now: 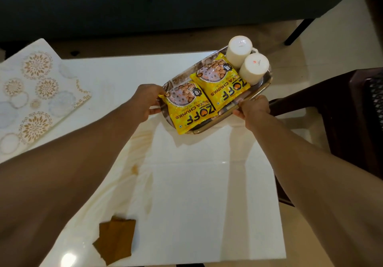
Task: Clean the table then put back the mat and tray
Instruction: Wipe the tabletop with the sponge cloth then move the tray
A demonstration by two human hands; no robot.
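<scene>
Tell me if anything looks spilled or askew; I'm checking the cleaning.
A brownish stain streaks the table below the tray. The mat lies askew, overhanging the table's far-left corner.

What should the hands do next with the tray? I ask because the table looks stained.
Probably carry the tray off the table and set it aside. The left hand and right hand grip its opposite edges, it carries two packets and two upturned cups, brownish stains are unwiped, and the brown cloth lies idle.
</scene>
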